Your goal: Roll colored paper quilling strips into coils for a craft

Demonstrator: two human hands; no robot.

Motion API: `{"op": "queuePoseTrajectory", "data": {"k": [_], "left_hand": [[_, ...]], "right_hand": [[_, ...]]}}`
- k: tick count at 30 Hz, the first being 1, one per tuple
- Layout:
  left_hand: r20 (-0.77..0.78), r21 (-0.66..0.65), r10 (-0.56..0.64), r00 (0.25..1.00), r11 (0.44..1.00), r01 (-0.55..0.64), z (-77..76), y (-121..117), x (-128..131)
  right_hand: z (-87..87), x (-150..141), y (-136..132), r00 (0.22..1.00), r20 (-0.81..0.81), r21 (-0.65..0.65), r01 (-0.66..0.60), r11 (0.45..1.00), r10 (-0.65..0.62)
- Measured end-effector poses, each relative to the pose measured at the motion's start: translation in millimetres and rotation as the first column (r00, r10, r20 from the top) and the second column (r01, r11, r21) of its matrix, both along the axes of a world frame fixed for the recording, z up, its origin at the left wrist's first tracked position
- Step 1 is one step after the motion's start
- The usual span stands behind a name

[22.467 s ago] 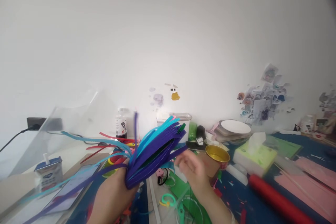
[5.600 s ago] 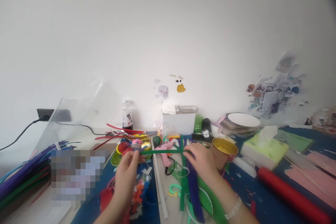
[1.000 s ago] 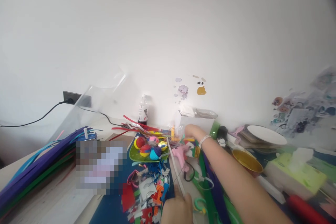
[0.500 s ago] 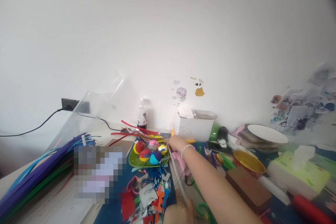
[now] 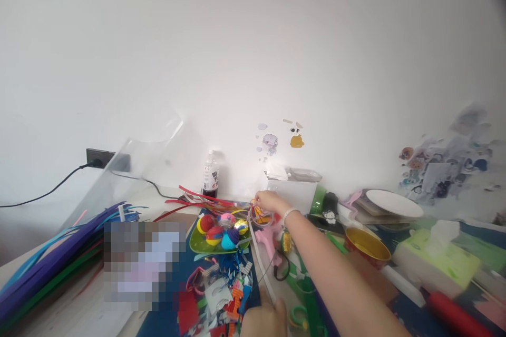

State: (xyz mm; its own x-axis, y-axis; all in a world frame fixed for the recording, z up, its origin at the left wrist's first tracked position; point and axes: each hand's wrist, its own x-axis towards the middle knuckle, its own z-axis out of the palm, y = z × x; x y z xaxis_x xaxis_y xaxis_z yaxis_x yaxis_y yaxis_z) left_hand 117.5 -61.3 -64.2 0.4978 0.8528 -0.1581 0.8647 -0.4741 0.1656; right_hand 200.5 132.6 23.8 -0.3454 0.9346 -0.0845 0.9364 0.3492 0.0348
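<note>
My right hand [image 5: 271, 201] reaches to the back of the table, fingers pinched at the rim of a thin clear ring-shaped thing [image 5: 261, 217]; yellow and orange bits show inside the ring. My left hand [image 5: 265, 320] is low in the middle, index finger stretched and thumb apart, over a long white strip [image 5: 259, 253]. A thin dark line runs from near its index fingertip toward the pink glue gun [image 5: 267, 245]. The glue gun lies below my right wrist. Left of the strip, a green tray [image 5: 196, 245] holds several coloured balls [image 5: 229, 239].
Paper scraps [image 5: 217, 297] lie on the blue mat. A bundle of purple, blue and green strips [image 5: 51, 253] is at left. A bottle [image 5: 211, 175] and white box [image 5: 292, 192] stand at the wall. A gold bowl [image 5: 367, 245], tissue pack [image 5: 437, 260] and red roll [image 5: 460, 316] are at right.
My right hand has moved left from in front of the white box, and the ring-shaped thing now shows raised under its fingers. My left hand stays about where it was.
</note>
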Motion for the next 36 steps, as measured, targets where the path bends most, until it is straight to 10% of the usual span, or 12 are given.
{"op": "queuePoseTrajectory", "data": {"k": [15,23,31,33,36], "left_hand": [[0.039,0.075,-0.041,0.998,0.996,0.038,-5.2,4.6,-3.3],[0.077,0.169,-0.004,0.997,0.986,-0.01,-9.5,6.5,-7.6],[0.177,0.216,0.062,0.982,0.971,-0.1,5.4,5.7,-15.8],[0.393,0.205,0.084,0.916,0.963,-0.176,12.0,3.5,-18.8],[0.8,0.127,0.033,0.599,0.966,-0.223,23.0,-1.1,-24.1]], "right_hand": [[31.4,23.4,-1.5,0.895,-0.446,0.421,0.226,0.879,-0.016],[47.4,53.1,-9.1,0.508,-0.859,0.342,0.474,0.811,0.064],[67.3,62.1,-60.6,0.087,-0.979,0.205,0.311,0.928,0.187],[60.2,54.7,-84.7,0.029,-0.984,0.175,0.262,0.949,0.173],[36.1,41.0,-124.1,-0.027,-0.99,0.13,0.231,0.964,0.14]]}}
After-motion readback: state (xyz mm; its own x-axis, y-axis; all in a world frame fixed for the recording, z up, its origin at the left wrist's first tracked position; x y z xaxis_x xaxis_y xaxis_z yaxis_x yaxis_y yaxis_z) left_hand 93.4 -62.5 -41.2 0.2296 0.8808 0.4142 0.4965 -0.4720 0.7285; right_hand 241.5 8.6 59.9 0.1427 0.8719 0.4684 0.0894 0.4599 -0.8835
